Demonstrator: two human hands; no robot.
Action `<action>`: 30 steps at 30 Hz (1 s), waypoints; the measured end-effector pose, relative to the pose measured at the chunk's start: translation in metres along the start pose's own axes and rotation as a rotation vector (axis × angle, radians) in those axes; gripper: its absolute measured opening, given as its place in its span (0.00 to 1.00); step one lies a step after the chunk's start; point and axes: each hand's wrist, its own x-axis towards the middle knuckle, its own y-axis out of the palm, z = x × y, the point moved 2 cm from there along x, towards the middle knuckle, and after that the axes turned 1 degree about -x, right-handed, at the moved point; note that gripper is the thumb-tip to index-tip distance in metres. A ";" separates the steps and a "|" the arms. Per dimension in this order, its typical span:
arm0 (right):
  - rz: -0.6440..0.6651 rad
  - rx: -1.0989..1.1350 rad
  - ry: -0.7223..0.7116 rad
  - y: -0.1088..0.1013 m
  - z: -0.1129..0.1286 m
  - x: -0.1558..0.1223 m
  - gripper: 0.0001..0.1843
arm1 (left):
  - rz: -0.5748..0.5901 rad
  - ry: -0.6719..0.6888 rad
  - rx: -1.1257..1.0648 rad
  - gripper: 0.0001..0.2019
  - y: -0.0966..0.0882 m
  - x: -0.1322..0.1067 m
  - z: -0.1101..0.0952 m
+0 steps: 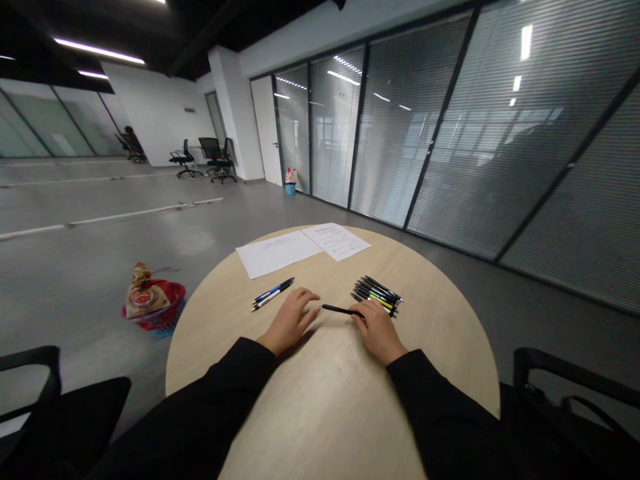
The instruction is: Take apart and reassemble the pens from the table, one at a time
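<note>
My left hand lies flat on the round wooden table, fingers stretched out and holding nothing. Just left of it lie two pens, one blue and one black. My right hand has its fingers closed on the end of a black pen that lies on the table pointing left. A pile of several pens sits just beyond my right hand. Both arms wear black sleeves.
Two white paper sheets lie at the table's far edge. Black chairs stand at the near left and near right. A red basket with a bag sits on the floor to the left. A glass partition runs along the right.
</note>
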 end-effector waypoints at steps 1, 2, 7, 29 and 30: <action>-0.002 -0.006 0.008 0.000 -0.001 0.000 0.09 | 0.010 0.002 0.055 0.12 0.001 -0.001 0.001; -0.005 -0.012 0.017 0.000 -0.001 0.000 0.09 | 0.024 0.001 0.122 0.12 0.002 -0.002 0.001; -0.020 -0.026 0.041 0.000 -0.003 -0.001 0.09 | 0.116 -0.024 0.469 0.08 0.009 -0.001 0.003; -0.006 -0.042 0.059 0.000 -0.002 0.000 0.09 | 0.144 0.087 0.514 0.08 0.025 0.000 0.015; -0.012 -0.041 0.062 0.000 -0.002 0.000 0.09 | 0.140 0.079 0.498 0.08 0.025 0.000 0.015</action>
